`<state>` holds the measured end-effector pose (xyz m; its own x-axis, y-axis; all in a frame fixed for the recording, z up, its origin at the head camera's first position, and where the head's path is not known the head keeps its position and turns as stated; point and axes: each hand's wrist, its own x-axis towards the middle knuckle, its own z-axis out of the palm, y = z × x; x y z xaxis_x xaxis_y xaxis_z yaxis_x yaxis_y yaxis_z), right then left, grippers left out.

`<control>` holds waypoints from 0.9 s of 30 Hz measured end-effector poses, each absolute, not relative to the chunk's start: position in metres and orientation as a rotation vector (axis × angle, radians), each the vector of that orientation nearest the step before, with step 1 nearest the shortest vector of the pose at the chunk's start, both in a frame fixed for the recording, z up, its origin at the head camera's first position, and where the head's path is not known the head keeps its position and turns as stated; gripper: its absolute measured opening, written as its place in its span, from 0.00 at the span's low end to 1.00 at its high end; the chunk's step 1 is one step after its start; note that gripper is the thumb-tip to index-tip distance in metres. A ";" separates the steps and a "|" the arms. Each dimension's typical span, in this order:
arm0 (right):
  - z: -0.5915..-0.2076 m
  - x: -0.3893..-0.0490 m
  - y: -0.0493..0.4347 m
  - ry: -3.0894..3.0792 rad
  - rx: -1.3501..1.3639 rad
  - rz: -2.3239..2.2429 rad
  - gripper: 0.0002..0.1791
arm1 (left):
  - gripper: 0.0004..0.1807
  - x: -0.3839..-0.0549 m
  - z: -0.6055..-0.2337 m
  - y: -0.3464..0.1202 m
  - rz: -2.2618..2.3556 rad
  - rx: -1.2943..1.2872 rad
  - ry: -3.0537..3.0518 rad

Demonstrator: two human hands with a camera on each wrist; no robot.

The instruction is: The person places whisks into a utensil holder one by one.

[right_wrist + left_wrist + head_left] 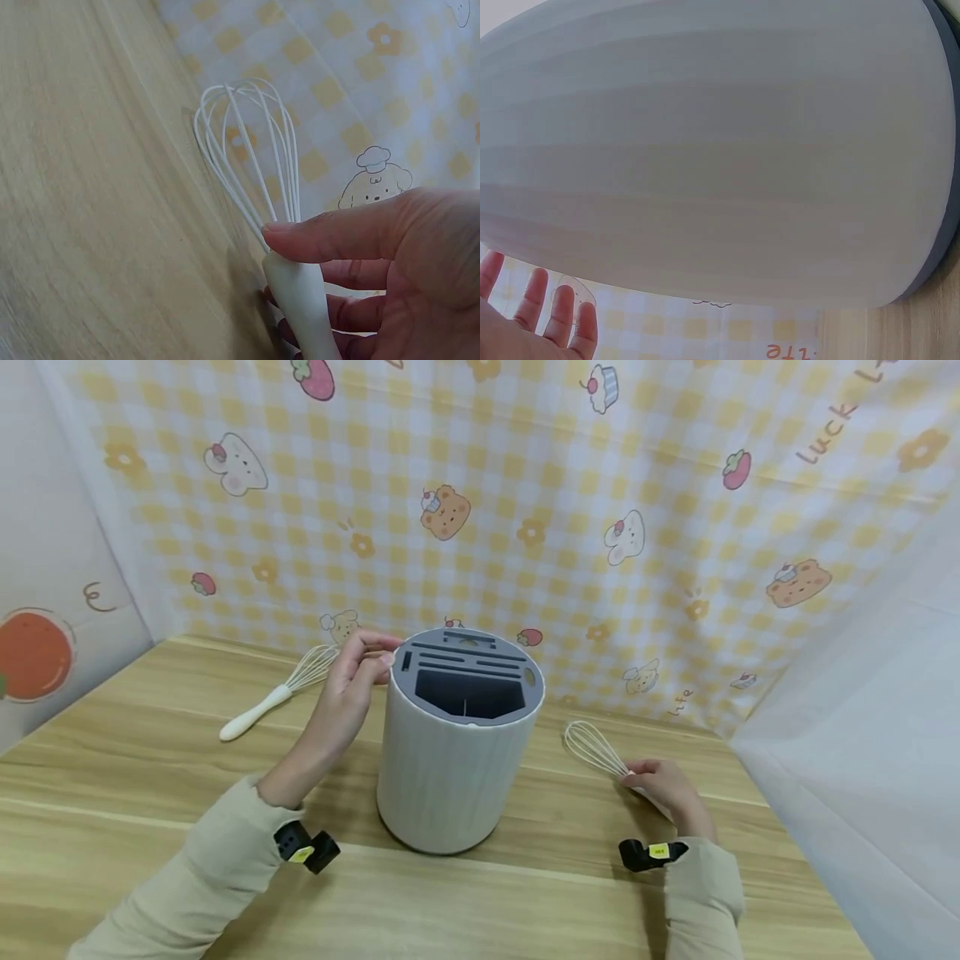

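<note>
A white whisk point(304, 307) is in my right hand point(663, 789), its thumb and fingers gripping the handle just below the wires. Its wire head point(591, 745) points up and left, low over the wooden table. At the centre stands a round off-white utensil holder point(450, 785) with a grey slotted top point(468, 670), upright. My left hand point(352, 681) is at the left side of its rim, fingertips right at the edge. In the left wrist view the fingers point(559, 319) are spread and fairly straight beside the holder's wall.
Another white whisk point(277, 695) lies on the wooden table point(360, 902) behind the left hand, its wire head partly hidden by that hand. A yellow checked cloth point(510, 527) with cartoon prints hangs at the back. White cloth sides point(862, 760) border the table.
</note>
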<state>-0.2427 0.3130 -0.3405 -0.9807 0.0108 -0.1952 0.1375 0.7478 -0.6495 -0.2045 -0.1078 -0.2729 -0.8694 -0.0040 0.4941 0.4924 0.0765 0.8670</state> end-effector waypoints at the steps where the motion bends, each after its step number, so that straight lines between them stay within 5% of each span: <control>1: -0.341 -0.243 0.313 2.771 0.112 -1.045 0.21 | 0.15 -0.204 -0.273 -0.108 -1.848 -0.484 -1.996; 27: -0.289 -0.234 0.297 2.907 0.143 -1.288 0.25 | 0.14 -0.205 -0.273 -0.107 -1.852 -0.483 -1.993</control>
